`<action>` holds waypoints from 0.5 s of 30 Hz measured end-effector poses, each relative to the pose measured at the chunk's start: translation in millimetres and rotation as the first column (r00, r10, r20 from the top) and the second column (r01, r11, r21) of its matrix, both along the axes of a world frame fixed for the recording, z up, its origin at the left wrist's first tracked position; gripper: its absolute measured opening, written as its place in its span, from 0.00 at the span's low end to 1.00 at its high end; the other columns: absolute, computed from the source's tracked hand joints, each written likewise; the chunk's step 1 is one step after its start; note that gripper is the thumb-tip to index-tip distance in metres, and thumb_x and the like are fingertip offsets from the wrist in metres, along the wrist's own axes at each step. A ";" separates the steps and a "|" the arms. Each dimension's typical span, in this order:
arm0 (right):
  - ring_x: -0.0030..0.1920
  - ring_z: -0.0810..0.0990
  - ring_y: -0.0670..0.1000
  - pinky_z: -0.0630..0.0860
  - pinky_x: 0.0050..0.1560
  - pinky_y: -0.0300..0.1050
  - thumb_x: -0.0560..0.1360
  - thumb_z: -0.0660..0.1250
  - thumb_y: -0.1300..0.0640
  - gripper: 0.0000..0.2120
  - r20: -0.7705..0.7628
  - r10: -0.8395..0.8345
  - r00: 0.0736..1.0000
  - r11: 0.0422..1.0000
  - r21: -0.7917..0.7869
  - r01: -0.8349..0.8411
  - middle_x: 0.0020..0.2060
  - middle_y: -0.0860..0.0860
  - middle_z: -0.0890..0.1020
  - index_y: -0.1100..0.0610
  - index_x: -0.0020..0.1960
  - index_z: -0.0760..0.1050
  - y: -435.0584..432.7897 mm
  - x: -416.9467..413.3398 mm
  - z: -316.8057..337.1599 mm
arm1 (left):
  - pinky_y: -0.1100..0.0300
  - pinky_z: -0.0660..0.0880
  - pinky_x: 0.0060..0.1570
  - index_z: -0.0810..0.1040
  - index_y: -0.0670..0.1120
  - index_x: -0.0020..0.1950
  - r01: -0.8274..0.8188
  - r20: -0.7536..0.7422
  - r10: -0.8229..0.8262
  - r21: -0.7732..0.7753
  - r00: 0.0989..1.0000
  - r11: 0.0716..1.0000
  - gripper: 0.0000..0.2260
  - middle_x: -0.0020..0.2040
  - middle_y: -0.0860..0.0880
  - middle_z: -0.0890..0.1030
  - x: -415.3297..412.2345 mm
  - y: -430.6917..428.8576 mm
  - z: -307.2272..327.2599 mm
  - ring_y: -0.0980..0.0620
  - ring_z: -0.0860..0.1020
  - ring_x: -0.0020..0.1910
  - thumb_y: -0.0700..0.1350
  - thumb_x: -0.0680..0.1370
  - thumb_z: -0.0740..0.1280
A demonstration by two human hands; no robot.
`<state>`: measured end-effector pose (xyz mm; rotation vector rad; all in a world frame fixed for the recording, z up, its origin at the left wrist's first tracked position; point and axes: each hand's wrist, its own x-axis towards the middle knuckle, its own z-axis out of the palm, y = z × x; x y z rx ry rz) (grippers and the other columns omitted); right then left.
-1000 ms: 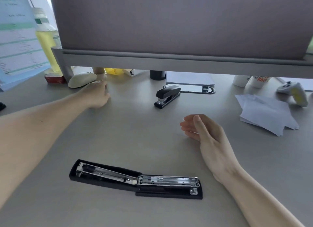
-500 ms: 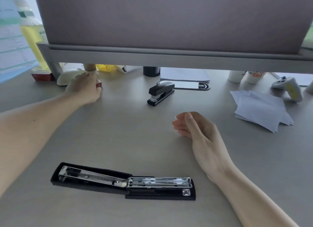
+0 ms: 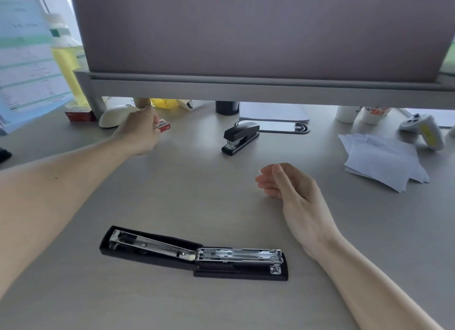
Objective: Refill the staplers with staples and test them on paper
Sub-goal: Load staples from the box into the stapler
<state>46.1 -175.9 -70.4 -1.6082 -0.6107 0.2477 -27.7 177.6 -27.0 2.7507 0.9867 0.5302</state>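
Note:
A black stapler (image 3: 194, 253) lies flipped open near me on the grey desk (image 3: 197, 182), its metal staple channel exposed. A second black stapler (image 3: 241, 137) sits closed further back at the centre. My left hand (image 3: 140, 132) reaches to the far left and grips a small red staple box (image 3: 164, 126) near a white mouse (image 3: 115, 115). My right hand (image 3: 290, 192) rests on its edge on the desk right of centre, fingers loosely curled and holding nothing. A stack of white paper (image 3: 384, 159) lies at the right.
A grey partition (image 3: 246, 34) overhangs the back of the desk. Another red box (image 3: 80, 114), a yellow bottle (image 3: 66, 56) and a blue printed sheet (image 3: 22, 59) stand at the left. A phone (image 3: 280, 127), cups (image 3: 369, 114) and a game controller (image 3: 423, 130) lie behind and right.
My left hand closed on the red staple box by the mouse and has drawn it a little out toward the right. The right hand has stayed still.

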 end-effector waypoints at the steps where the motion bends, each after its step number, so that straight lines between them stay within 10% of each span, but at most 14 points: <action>1: 0.53 0.88 0.50 0.82 0.63 0.54 0.87 0.60 0.52 0.15 -0.004 0.001 1.000 1.000 0.003 -0.001 0.47 0.51 0.89 0.55 0.51 0.83 -0.2 -0.3 0.7 | 0.50 0.73 0.51 0.73 0.43 0.59 0.036 0.021 -0.036 -0.001 0.999 0.999 0.10 0.59 0.39 0.81 -3.7 -9.6 6.9 0.38 0.77 0.56 0.42 0.80 0.69; 15: 0.53 0.87 0.44 0.81 0.58 0.49 0.87 0.60 0.54 0.13 0.168 -0.029 0.985 0.998 -0.049 0.038 0.46 0.43 0.89 0.46 0.51 0.82 -54.3 -40.0 8.0 | 0.56 0.77 0.55 0.74 0.52 0.59 0.550 0.033 -0.552 -0.149 0.834 0.822 0.13 0.55 0.54 0.81 -74.4 -215.5 39.4 0.51 0.80 0.55 0.45 0.78 0.73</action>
